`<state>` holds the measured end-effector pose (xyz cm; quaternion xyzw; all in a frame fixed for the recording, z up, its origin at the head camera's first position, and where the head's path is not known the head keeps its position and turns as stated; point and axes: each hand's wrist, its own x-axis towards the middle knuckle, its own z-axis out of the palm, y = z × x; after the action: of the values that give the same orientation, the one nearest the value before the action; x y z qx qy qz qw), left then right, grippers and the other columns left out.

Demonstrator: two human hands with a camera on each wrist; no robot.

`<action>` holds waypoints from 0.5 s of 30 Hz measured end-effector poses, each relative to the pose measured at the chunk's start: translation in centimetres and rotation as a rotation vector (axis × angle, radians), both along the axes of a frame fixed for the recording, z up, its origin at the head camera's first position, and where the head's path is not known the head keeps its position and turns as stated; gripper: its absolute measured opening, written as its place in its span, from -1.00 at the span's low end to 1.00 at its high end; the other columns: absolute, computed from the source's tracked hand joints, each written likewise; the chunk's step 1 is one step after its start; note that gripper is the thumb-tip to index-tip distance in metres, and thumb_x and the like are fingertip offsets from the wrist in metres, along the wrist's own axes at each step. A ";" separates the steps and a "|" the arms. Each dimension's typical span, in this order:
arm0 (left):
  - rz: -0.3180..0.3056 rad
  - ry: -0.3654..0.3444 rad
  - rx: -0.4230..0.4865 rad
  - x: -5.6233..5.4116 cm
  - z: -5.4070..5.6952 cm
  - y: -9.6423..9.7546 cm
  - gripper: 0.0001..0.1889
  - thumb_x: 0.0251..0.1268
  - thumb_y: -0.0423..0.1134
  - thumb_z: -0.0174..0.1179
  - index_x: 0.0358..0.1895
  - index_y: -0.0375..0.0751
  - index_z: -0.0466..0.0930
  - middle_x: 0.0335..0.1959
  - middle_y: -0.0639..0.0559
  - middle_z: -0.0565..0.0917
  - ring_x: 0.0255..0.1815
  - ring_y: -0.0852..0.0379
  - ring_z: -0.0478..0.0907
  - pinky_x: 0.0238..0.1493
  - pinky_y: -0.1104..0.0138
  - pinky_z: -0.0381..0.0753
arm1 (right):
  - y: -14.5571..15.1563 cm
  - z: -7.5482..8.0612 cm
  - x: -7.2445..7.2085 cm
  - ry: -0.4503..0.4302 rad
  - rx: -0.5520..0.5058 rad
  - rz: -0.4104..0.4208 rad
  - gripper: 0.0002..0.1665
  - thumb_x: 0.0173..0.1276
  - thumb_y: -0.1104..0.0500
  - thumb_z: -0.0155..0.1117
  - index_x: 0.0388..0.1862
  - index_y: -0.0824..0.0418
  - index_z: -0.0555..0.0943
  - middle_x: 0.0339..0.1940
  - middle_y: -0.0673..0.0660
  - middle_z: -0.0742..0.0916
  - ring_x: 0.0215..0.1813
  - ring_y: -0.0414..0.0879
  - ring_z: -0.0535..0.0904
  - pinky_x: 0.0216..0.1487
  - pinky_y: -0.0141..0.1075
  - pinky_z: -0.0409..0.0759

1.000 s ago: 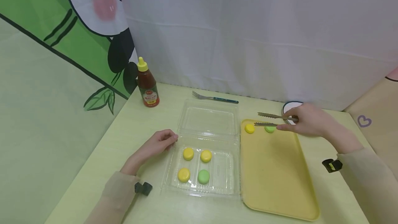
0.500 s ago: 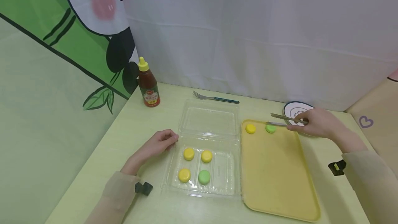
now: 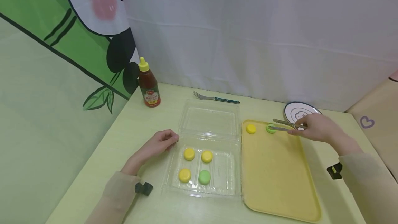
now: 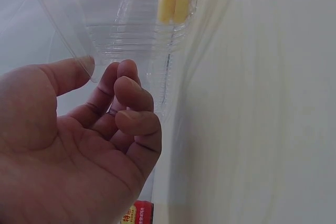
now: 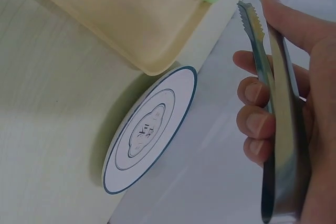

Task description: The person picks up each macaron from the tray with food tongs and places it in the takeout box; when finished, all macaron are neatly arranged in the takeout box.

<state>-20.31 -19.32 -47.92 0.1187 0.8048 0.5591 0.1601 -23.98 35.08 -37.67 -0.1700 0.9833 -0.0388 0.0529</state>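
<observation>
My right hand (image 3: 317, 127) grips metal serrated tongs (image 5: 286, 114), their arms apart. In the head view the tong tips overlap a green macaron (image 3: 271, 128) at the far end of the yellow tray (image 3: 280, 175); the right wrist view shows nothing between them. A yellow macaron (image 3: 250, 129) lies beside it on the tray. At the left, my left hand (image 3: 160, 142) holds the rim of an opened clear plastic container (image 3: 222, 168) between thumb and curled fingers. Inside the container sit a green macaron (image 3: 204, 177) and several yellow macarons (image 3: 185, 175).
A white plate with a dark blue rim (image 5: 149, 129) stands just behind the tray, near my right hand. Behind the container's lid (image 3: 209, 117) lies a fork (image 3: 217, 98). A red sauce bottle (image 3: 150, 87) stands at the back left, before the curtain (image 3: 233, 37).
My right hand with the tongs has shifted right and slightly nearer, uncovering much of the plate. The tong tips have come down over the green macaron. My left hand stays in place.
</observation>
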 end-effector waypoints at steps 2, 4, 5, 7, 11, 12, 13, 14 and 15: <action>-0.001 0.000 0.000 0.0 -0.1 0.0 -0.70 0.55 -0.10 0.08 -0.10 -0.34 0.56 -0.47 -0.03 0.47 -0.41 0.06 0.37 -0.40 0.37 0.35 | 0.0 -0.2 0.0 0.006 0.006 0.009 -0.47 0.23 -0.36 0.35 -0.21 0.06 0.78 -0.32 -0.11 0.75 -0.27 -0.14 0.60 -0.17 -0.07 0.55; -0.001 0.000 0.000 0.0 -0.1 0.0 -0.70 0.55 -0.10 0.08 -0.11 -0.34 0.56 -0.47 -0.03 0.47 -0.41 0.06 0.37 -0.41 0.37 0.35 | 0.0 -0.3 0.1 0.006 0.009 0.015 -0.47 0.24 -0.34 0.36 -0.22 0.07 0.78 -0.32 -0.09 0.75 -0.28 -0.12 0.61 -0.16 -0.05 0.55; 0.000 0.001 0.000 0.0 -0.1 0.0 -0.70 0.55 -0.10 0.07 -0.11 -0.34 0.56 -0.47 -0.03 0.47 -0.42 0.06 0.37 -0.41 0.37 0.35 | 0.0 -0.4 0.1 0.005 0.012 0.014 -0.47 0.25 -0.34 0.35 -0.21 0.07 0.78 -0.31 -0.08 0.76 -0.27 -0.11 0.62 -0.16 -0.05 0.55; 0.001 0.002 -0.003 -0.1 -0.2 0.1 -0.70 0.55 -0.11 0.07 -0.12 -0.34 0.56 -0.48 -0.03 0.47 -0.42 0.06 0.37 -0.41 0.37 0.35 | 0.1 -0.5 0.1 0.004 0.014 0.013 -0.45 0.25 -0.34 0.35 -0.19 0.10 0.78 -0.28 -0.06 0.76 -0.25 -0.10 0.63 -0.15 -0.04 0.56; 0.002 0.007 -0.004 -0.1 -0.2 0.1 -0.71 0.55 -0.11 0.07 -0.13 -0.34 0.56 -0.49 -0.03 0.46 -0.43 0.06 0.37 -0.42 0.37 0.35 | 0.3 -0.9 0.1 0.005 0.018 0.011 -0.43 0.24 -0.35 0.35 -0.19 0.11 0.78 -0.28 -0.06 0.76 -0.26 -0.12 0.63 -0.17 -0.06 0.55; 0.002 0.006 -0.003 -0.1 -0.2 0.1 -0.70 0.55 -0.11 0.07 -0.12 -0.34 0.56 -0.48 -0.03 0.46 -0.43 0.06 0.37 -0.41 0.37 0.35 | 0.3 -1.0 0.1 0.003 0.017 0.013 -0.43 0.24 -0.35 0.34 -0.19 0.12 0.78 -0.29 -0.05 0.76 -0.26 -0.11 0.63 -0.18 -0.06 0.55; 0.001 0.007 -0.003 -0.1 -0.2 0.1 -0.70 0.55 -0.11 0.07 -0.12 -0.34 0.56 -0.49 -0.03 0.46 -0.43 0.06 0.37 -0.41 0.37 0.35 | 0.3 -1.1 0.1 0.002 0.017 0.011 -0.43 0.24 -0.35 0.35 -0.19 0.12 0.78 -0.29 -0.06 0.76 -0.27 -0.11 0.63 -0.18 -0.06 0.55; 0.001 0.008 -0.002 -0.1 -0.2 0.1 -0.70 0.55 -0.11 0.07 -0.13 -0.34 0.56 -0.49 -0.03 0.46 -0.43 0.06 0.37 -0.41 0.37 0.35 | 0.3 -1.1 0.1 -0.001 0.019 0.008 -0.43 0.24 -0.35 0.34 -0.19 0.11 0.78 -0.30 -0.06 0.76 -0.27 -0.11 0.63 -0.19 -0.06 0.55; 0.001 0.008 -0.003 -0.1 -0.2 0.1 -0.70 0.56 -0.11 0.07 -0.13 -0.34 0.56 -0.49 -0.03 0.46 -0.43 0.06 0.37 -0.41 0.37 0.35 | 0.3 -1.2 0.1 -0.004 0.020 0.005 -0.43 0.24 -0.36 0.34 -0.19 0.11 0.78 -0.30 -0.06 0.76 -0.27 -0.10 0.63 -0.19 -0.06 0.55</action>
<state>-20.44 -19.20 -48.15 0.1203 0.8063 0.5576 0.1566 -23.90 35.39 -38.85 -0.1718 0.9831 -0.0292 0.0568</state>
